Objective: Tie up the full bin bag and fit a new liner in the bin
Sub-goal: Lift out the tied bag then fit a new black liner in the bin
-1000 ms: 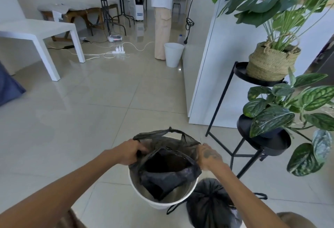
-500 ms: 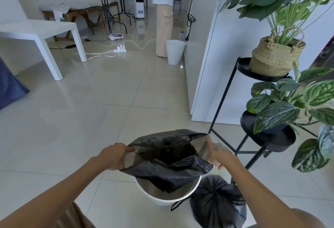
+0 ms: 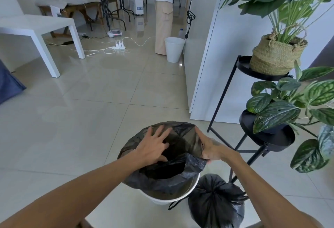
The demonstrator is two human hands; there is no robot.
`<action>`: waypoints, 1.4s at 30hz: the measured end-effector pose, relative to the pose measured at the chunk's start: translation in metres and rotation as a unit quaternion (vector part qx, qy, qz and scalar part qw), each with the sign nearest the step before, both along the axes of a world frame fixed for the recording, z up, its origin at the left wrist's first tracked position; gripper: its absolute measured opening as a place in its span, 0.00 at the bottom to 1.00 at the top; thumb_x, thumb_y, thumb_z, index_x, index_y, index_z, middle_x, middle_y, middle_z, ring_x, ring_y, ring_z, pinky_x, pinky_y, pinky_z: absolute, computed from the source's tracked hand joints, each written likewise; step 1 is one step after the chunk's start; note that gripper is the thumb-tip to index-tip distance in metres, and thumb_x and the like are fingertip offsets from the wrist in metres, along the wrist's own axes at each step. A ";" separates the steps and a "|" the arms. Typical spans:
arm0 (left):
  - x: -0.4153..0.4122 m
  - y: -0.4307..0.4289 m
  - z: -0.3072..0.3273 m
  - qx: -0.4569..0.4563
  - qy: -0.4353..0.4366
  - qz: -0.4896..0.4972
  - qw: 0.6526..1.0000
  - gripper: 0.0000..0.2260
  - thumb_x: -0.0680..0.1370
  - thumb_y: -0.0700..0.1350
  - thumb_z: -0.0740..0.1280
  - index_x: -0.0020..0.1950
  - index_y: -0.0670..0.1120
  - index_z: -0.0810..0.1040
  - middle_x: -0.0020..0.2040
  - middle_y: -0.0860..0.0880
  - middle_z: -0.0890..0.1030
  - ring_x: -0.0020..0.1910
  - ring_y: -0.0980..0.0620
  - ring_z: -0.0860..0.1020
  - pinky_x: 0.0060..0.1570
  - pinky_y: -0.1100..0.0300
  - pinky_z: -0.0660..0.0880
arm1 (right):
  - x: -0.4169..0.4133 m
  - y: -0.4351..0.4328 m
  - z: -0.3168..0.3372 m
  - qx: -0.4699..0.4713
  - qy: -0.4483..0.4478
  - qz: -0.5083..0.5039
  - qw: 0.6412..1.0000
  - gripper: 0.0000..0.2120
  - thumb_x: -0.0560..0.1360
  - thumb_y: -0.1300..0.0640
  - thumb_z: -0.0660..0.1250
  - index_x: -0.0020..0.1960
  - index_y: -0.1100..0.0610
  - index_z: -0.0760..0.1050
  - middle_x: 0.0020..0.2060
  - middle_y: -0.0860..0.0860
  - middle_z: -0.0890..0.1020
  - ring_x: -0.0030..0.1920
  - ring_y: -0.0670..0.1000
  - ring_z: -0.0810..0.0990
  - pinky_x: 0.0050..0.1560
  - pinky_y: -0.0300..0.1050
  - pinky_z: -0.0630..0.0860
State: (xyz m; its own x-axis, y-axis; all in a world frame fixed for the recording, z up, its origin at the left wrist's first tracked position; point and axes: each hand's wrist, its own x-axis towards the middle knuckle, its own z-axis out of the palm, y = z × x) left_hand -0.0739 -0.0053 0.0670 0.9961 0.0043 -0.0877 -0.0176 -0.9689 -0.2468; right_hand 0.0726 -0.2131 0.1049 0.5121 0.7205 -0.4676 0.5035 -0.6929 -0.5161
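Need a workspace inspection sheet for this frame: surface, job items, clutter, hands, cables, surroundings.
Surface: glossy tiled floor, no spills seen.
Job's things: white bin with new black liner partly in, not over the near rim; tied full bag on the floor beside the bin.
Clutter: nothing seen by the bin.
Grippers: left hand spread open, pressing into the liner; right hand gripping the liner's edge.
Cables: power strip with white leads across the far floor; black cord hanging off the counter.
Surroundings: plant stand close right; second person by another white bin.

Glossy pale floor tiles (image 3: 101, 105) reflected daylight; a white table (image 3: 36, 27) stood left, a black plant stand (image 3: 253, 137) right.
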 end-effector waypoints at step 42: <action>-0.061 0.036 0.011 -0.213 -0.060 0.264 0.939 0.16 0.80 0.46 0.61 0.67 0.53 0.76 0.66 0.47 0.74 0.53 0.42 0.80 0.48 0.51 0.78 | -0.019 0.009 -0.014 -0.075 -0.365 0.186 0.909 0.07 0.75 0.60 0.68 0.49 0.49 0.81 0.51 0.47 0.80 0.55 0.52 0.77 0.65 0.50 0.67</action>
